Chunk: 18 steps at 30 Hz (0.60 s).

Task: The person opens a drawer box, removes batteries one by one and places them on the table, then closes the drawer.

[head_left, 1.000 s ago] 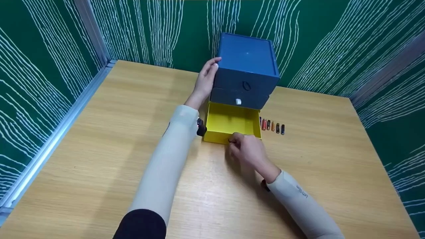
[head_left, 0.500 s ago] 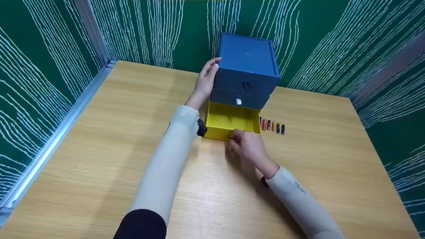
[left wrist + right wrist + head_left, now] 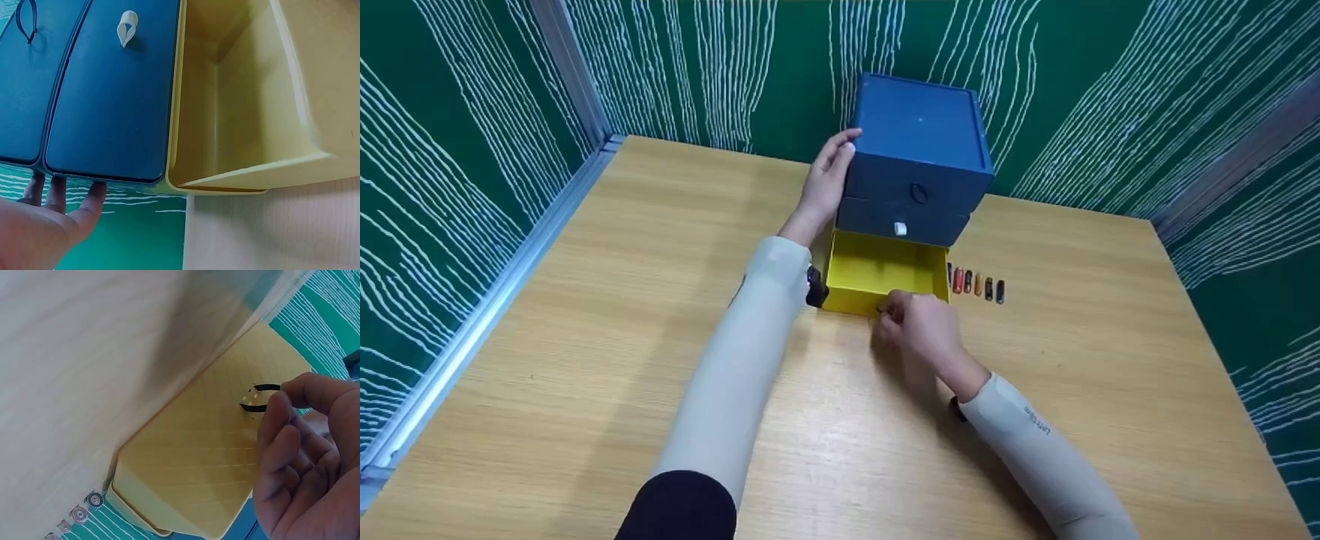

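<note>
A small drawer cabinet with a blue top [image 3: 919,124] and two dark blue drawers stands at the back of the table. Beneath them a yellow drawer [image 3: 885,266] is pulled out, with nothing seen inside. My left hand [image 3: 826,180] rests against the cabinet's left side, its fingers [image 3: 90,205] fairly straight along the blue wall. At the yellow drawer's front, my right hand [image 3: 924,328] pinches the black loop handle [image 3: 256,408] between thumb and forefinger. The other right fingers are curled in.
Several batteries [image 3: 978,284] stand or lie in a row on the wooden table [image 3: 1110,337], just right of the yellow drawer. A white loop handle [image 3: 128,23] marks the middle drawer, a black one [image 3: 27,22] the top. Green walls [image 3: 795,75] with white lines enclose the table.
The yellow drawer has slid slightly inward, away from me, and my right hand has moved forward with its handle. My left hand has stayed in place on the cabinet.
</note>
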Each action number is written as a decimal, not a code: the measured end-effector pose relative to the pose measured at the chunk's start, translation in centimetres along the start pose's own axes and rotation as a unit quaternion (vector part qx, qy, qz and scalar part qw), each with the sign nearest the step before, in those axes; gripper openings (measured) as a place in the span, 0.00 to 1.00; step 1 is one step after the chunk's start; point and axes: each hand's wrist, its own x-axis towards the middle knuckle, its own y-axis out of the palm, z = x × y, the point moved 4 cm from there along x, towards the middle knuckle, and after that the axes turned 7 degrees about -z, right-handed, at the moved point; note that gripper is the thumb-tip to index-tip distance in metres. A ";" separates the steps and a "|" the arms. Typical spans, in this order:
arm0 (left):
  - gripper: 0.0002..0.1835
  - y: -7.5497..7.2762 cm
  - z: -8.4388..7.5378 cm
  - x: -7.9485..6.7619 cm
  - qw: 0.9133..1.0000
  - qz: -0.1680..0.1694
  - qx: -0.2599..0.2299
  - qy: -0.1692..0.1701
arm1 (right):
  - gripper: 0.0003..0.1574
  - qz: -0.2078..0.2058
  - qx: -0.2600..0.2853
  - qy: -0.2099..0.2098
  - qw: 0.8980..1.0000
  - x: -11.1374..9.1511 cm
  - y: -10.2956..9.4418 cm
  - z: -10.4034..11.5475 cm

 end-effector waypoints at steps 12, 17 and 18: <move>0.18 0.1 0.1 0.0 1.000 0.002 0.004 -0.009 | 0.05 0.002 -0.015 0.000 1.000 0.2 0.1 0.1; 0.18 0.0 0.1 -0.1 1.000 0.000 0.013 -0.002 | 0.05 -0.008 -0.017 0.000 1.000 0.5 0.1 0.0; 0.18 0.0 0.1 -0.1 1.000 0.000 0.013 -0.002 | 0.05 -0.009 -0.016 0.001 1.000 0.5 0.2 -0.1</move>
